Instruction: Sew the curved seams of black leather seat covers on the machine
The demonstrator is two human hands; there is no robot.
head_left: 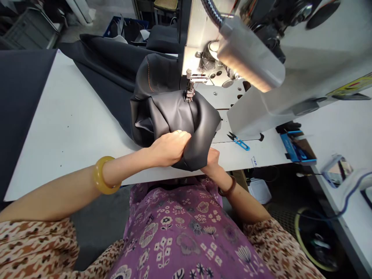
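Here we go: my left hand [170, 149] is clamped over the bunched black leatherette cover [177, 120], fingers [178, 133] curled tightly into the fold and holding it firmly. My right hand [212, 162] is pressed at the cover's lower edge, its fingers tucked out of sight behind the material, so I can't tell how they're set. The cover sits on the white surface [72, 116], its front gathered right up under the presser foot [189, 91] of the sewing machine [261, 104]. It looks soft but thick and springy, with a slick face that could slide from a pinch, so a full-handed hold on the fold looks safest. A line of orange stitching [149, 73] curves over its far side, a long dark sheet [101, 66] trails behind, and blue-handled thread snips [238, 141] lie off to the right.
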